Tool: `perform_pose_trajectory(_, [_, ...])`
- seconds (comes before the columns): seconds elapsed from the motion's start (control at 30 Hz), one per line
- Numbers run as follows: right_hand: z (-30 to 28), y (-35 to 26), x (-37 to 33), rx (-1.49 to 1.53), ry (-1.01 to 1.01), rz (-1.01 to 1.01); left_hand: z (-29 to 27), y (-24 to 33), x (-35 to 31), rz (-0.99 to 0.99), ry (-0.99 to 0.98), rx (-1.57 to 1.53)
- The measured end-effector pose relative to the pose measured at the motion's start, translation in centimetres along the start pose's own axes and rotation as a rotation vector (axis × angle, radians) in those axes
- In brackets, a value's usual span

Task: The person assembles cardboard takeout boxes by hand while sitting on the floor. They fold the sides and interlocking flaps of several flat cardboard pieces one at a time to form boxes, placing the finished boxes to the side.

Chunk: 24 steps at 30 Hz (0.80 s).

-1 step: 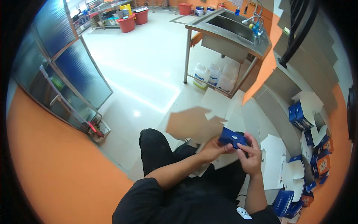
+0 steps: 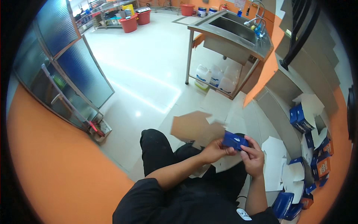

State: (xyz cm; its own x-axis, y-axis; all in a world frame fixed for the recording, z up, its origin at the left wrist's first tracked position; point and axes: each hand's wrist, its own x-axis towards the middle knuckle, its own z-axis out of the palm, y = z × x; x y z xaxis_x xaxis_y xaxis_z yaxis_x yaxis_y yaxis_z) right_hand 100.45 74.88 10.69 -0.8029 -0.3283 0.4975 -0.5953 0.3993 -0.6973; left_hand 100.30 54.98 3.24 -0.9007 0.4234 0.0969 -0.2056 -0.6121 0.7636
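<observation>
Above my lap, both hands hold a small blue folded carton (image 2: pixel 235 141) with a white mark on its face. My left hand (image 2: pixel 215 152) is closed on its near left side, thumb along the lower edge. My right hand (image 2: pixel 254 159) grips its right end between thumb and fingers. To the left spreads a slightly blurred sheet of brown cardboard (image 2: pixel 195 128) with notched edges. It seems to be joined to the blue part, but my left hand hides where they meet. Paler cardboard (image 2: pixel 226 161) shows beneath my hands.
Opened blue, white and orange cartons (image 2: pixel 283 204) lie heaped along the steps (image 2: pixel 278 99) on my right. A white flattened carton (image 2: pixel 273 162) lies beside my right hand. Ahead stands a steel sink (image 2: pixel 233 30) with plastic jugs (image 2: pixel 216 76) below. A glass door (image 2: pixel 84 71) is at left.
The whole view has shifted slightly. The brown cardboard and blue carton sit a little farther right and lower against my knees. Both hands keep their hold.
</observation>
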Motion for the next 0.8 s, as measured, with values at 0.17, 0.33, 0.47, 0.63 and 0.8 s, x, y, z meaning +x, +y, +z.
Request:
perform_pose_trajectory(0.17, [-5.7, 4.8, -1.8, 0.17, 0.165, 0.458, -0.4, 6.2, -1.7, 0.034, -0.48, 0.929])
perform_pose_trajectory(0.33, [-8.1, 8.7, -2.4, 0.704, 0.247, 0.883, -3.7, 1.2, 0.8, 0.014, -0.317, 1.155])
perform_pose_trajectory(0.47, [-5.9, 7.4, -1.7, 0.143, 0.232, 0.916, -4.9, 4.2, 0.5, 0.065, -0.012, 1.144])
perform_pose_trajectory(0.63, [-4.5, 0.6, -3.5, -0.046, 0.488, 0.256, -6.2, 4.1, 2.9, 0.316, 0.328, 0.982])
perform_pose_trajectory(0.8, [-2.2, 5.4, -11.1, -0.661, -0.31, 0.052, -5.3, 2.3, 2.4, 0.225, 0.31, 1.072])
